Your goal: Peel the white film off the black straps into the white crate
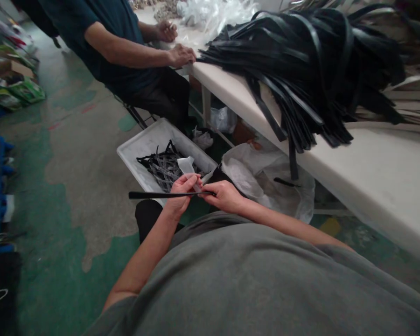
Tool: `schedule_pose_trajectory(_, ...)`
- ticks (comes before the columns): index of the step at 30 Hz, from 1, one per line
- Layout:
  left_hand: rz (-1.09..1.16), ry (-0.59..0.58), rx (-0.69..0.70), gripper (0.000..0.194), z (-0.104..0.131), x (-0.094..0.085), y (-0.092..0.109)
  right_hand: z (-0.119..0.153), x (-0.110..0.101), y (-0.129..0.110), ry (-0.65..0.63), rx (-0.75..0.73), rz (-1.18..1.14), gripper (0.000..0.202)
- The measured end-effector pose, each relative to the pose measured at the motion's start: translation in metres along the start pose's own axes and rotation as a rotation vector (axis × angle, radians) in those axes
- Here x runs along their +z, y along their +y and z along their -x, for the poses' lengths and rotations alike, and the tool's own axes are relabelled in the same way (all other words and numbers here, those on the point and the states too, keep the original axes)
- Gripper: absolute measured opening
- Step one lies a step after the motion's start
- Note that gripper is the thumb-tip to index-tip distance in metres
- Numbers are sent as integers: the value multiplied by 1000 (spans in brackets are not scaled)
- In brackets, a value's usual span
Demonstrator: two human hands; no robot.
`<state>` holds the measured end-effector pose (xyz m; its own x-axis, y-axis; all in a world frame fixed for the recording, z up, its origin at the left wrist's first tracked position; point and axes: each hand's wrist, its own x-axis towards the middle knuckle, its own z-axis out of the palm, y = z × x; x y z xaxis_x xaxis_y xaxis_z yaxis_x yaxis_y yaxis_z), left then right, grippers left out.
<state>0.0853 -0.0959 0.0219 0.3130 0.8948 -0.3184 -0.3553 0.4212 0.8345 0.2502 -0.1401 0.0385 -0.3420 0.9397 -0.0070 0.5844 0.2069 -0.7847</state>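
Observation:
My left hand [182, 190] is closed, thumb and fingers pinching a pale, curled strip of film [186, 164]. Close beside it, my right hand [224, 195] grips one end of a narrow black strip [150, 195]. That strip runs leftward across my left wrist, its far end sticking out in the air. The pale film passes between the fingertips of both hands, so exactly where it meets the black strip is hidden. Just beyond my hands, a white plastic bin [133, 161] on the floor holds a tangle of dark and grey strips [159, 165].
A big bundle of black strips [301, 60] lies on the white table [381, 172] to the right, some ends hanging over its edge. Below is a translucent plastic bag [245, 163]. A seated co-worker [126, 51] has a hand at the bundle's far end.

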Motion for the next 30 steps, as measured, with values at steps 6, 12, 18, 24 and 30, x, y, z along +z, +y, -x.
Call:
schedule_pose_trajectory(6,-88,83,85,32,1,-19,15,-37,-2,-3,112,148,-374,41)
schedule_pose_trajectory(12,-193,110,84,28,5,-29,15,-94,-2,-19,158,93,-138,25)
schedule_pose_trajectory(18,-271,132,37,22,5,-50,15,-115,-14,-40,142,-74,-19,24)
schedule_pose_trajectory(24,-544,163,210,16,-2,-62,15,-117,-16,-60,133,-146,23,24)
schedule_pose_trajectory(30,-327,167,185,16,5,-55,19,-133,-24,-48,168,-71,-55,19)
